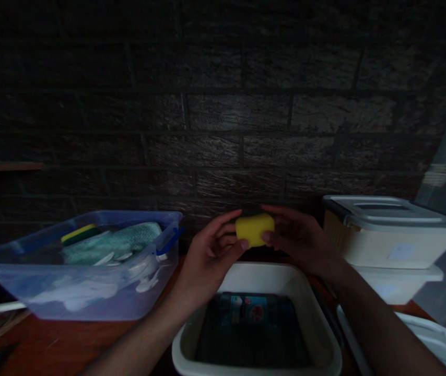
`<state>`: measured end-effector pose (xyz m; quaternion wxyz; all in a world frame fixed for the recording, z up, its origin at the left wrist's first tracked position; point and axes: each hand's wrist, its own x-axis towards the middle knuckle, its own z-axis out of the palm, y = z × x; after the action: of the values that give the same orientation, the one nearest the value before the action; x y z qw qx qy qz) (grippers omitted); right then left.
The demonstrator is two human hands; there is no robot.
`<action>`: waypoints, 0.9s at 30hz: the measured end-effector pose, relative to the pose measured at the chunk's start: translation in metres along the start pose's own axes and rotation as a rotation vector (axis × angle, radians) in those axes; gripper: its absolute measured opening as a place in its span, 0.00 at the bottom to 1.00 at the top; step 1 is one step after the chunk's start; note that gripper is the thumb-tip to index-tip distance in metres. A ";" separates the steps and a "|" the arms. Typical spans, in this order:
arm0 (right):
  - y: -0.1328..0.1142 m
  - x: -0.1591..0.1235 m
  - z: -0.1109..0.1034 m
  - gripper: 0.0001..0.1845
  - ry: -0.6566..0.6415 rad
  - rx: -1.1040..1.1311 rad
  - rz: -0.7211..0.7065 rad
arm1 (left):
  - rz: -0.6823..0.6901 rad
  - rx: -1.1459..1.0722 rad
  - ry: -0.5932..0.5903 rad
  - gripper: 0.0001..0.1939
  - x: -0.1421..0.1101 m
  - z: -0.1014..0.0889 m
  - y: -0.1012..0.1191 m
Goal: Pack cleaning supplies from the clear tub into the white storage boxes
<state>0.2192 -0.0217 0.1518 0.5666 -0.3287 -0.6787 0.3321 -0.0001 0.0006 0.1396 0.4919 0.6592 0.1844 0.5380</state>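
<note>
A yellow sponge (255, 229) is gripped by the fingers of the left hand (207, 256) and right hand (303, 237), held above the white basin's (327, 339) far rim, between 2 plastic bins

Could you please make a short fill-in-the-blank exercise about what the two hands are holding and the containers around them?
1. The left hand and the right hand hold a sponge of ____ colour.
2. Below the hands stands a white ____.
3. The blue clear bin stands on the person's ____ side.
4. Behind everything is a dark ____ wall.

Missing words: yellow; basin; left; brick
</note>
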 end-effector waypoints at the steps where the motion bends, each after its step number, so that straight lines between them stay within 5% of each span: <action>1: 0.000 0.000 0.000 0.34 -0.010 0.015 0.012 | 0.001 0.007 0.001 0.30 0.000 0.000 0.000; 9: -0.005 0.000 0.000 0.16 -0.117 0.001 0.037 | 0.012 -0.007 -0.059 0.20 0.001 0.000 0.000; 15: -0.008 -0.005 -0.001 0.20 -0.137 0.030 0.105 | -0.091 0.066 -0.189 0.26 0.003 -0.009 0.005; 22: -0.014 -0.015 -0.006 0.24 -0.320 -0.126 0.150 | -0.129 0.273 -0.332 0.22 0.002 -0.020 0.011; 27: -0.019 -0.020 -0.002 0.25 -0.490 -0.345 0.133 | -0.072 0.612 -0.459 0.23 -0.004 -0.029 0.015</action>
<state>0.2231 -0.0492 0.1569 0.2989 -0.3740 -0.8185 0.3176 -0.0315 0.0042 0.1487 0.3193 0.8720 0.2445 0.2789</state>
